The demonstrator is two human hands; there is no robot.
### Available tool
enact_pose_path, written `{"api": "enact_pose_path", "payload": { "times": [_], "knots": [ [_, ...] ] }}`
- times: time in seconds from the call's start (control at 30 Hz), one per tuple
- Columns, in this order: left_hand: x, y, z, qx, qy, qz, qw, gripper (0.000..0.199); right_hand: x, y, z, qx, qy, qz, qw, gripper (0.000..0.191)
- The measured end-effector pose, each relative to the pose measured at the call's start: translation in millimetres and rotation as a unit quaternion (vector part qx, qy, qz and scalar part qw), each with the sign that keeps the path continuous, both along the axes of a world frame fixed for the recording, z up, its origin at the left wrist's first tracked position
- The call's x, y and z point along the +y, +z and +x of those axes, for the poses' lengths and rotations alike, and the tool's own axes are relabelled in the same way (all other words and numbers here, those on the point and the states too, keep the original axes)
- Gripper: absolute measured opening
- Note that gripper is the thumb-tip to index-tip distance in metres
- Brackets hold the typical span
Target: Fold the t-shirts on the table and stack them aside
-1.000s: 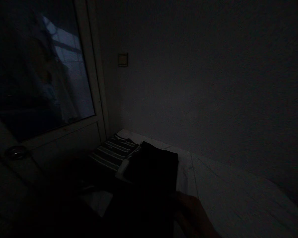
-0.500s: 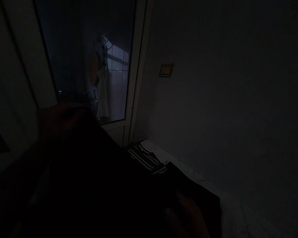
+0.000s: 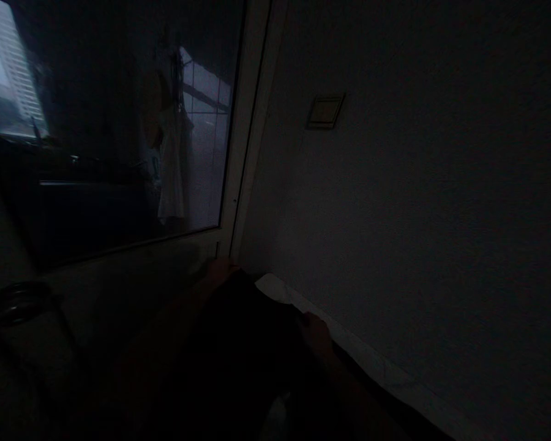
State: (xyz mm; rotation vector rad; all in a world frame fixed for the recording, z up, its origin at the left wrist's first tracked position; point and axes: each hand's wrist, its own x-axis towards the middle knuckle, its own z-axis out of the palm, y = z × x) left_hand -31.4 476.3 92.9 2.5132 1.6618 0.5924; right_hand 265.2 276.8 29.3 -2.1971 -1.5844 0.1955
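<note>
The head view is very dark. A black cloth [image 3: 257, 343] spreads across the lower middle, over a pale surface [image 3: 367, 361]. My left hand [image 3: 221, 271] grips the cloth's far left corner, its fingers closed. To the right, my right hand [image 3: 318, 334] is closed on the cloth's right part near the wall. Between the two hands the cloth's far edge sags. Fine detail of the fingers is lost in the dark. A small pale patch [image 3: 276, 419] shows at the bottom, too dim to identify.
A glass-paned door [image 3: 252, 122] stands at the left, with a pale hanging garment [image 3: 172, 174] seen through its glass. The grey wall [image 3: 417, 214] on the right bears a switch plate [image 3: 326, 111]. A dim round metallic thing [image 3: 21, 301] is at the lower left.
My left hand has moved right and down, with the cloth. My right hand has moved farther forward. The black cloth now covers the striped cloth, and the view has shifted, showing more window.
</note>
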Motion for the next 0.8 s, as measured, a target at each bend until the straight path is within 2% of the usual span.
{"api": "enact_pose_path", "payload": {
  "times": [0.03,0.1,0.2,0.3,0.37,0.47,0.53,0.63,0.73,0.8],
  "knots": [
    [5,-13.4,6,0.003,-0.001,-0.013,1.0,0.018,2,-8.7,4,-0.006,-0.008,-0.017,1.0,0.028],
    [12,-31.8,14,0.004,-0.005,-0.028,1.0,0.018,2,-15.1,8,-0.011,-0.027,-0.024,0.999,0.032],
    [3,-49.7,25,0.001,-0.022,-0.02,1.0,0.034,-5,-8.4,2,-0.075,-0.014,0.034,0.997,0.048],
    [-37,-73.7,35,0.01,-0.088,-0.005,0.996,0.049,-18,-7.4,-17,-0.15,0.102,0.078,0.98,0.06],
    [-71,-93.5,38,0.028,-0.146,-0.004,0.989,0.055,-28,-16.9,-31,-0.153,0.166,0.035,0.973,0.066],
    [-106,-115.5,41,0.05,-0.172,-0.007,0.984,0.061,-38,-34.4,-43,-0.139,0.181,-0.053,0.972,0.072],
    [-112,-119.9,41,0.059,-0.168,-0.003,0.984,0.06,-37,-38.1,-47,-0.13,0.17,-0.07,0.974,0.073],
    [-106,-115.8,41,0.065,-0.172,0.004,0.983,0.058,-37,-28.0,-52,-0.107,0.174,-0.048,0.978,0.07],
    [-101,-108.6,40,0.053,-0.16,0.027,0.985,0.051,-56,-13.8,-55,-0.078,0.164,0.047,0.982,0.055],
    [-104,-102.3,39,0.032,-0.159,0.075,0.984,0.044,-86,-10.3,-51,-0.062,0.131,0.115,0.983,0.051]
  ]
}}
